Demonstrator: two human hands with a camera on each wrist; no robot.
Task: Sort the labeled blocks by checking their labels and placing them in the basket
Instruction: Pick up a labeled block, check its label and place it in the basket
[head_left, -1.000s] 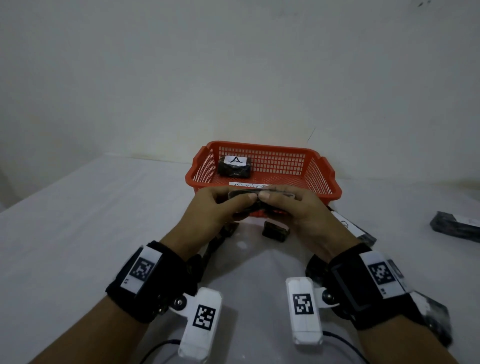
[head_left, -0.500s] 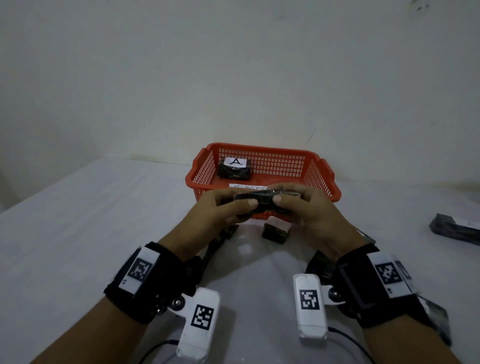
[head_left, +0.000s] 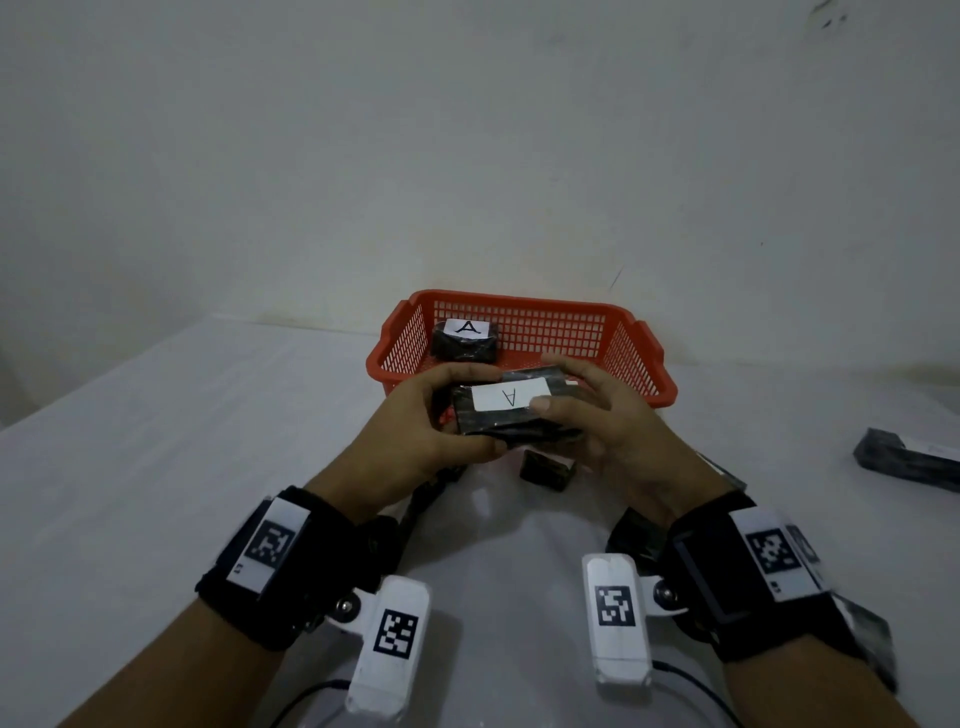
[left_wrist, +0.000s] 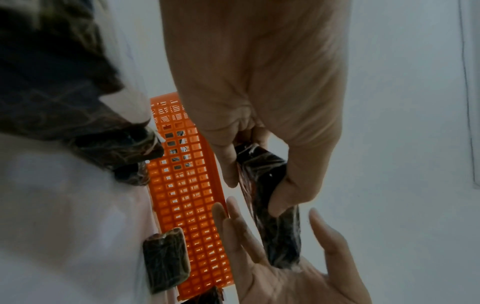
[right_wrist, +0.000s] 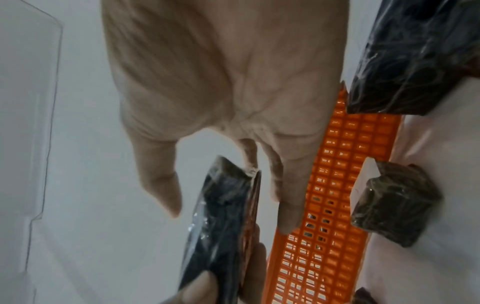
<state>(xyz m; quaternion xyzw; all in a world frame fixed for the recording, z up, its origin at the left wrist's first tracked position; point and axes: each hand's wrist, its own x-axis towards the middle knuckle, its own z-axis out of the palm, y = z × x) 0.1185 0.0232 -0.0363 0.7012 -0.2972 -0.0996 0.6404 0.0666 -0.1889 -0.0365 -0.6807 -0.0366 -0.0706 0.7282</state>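
Both hands hold one dark wrapped block (head_left: 511, 421) in front of the red basket (head_left: 524, 304); its white label (head_left: 509, 397) faces me and reads "A". My left hand (head_left: 441, 415) grips the block's left end, thumb underneath. My right hand (head_left: 571, 400) pinches the right end, thumb on the label's edge. In the left wrist view the block (left_wrist: 280, 236) runs between both hands beside the basket wall (left_wrist: 187, 195). The right wrist view shows the block (right_wrist: 223, 222) edge-on. Another block labelled "A" (head_left: 465, 345) lies inside the basket at its left.
A small dark block (head_left: 548, 467) sits on the white table just below the hands, against the basket's near wall (right_wrist: 337, 205). A long block (head_left: 722, 470) is partly hidden behind my right hand. Another lies at the far right (head_left: 909, 460), one under my right wrist (head_left: 862, 634).
The held block was edge-on to me before; both hands have turned it so its "A" label now faces up toward me. The hands stayed in front of the basket.
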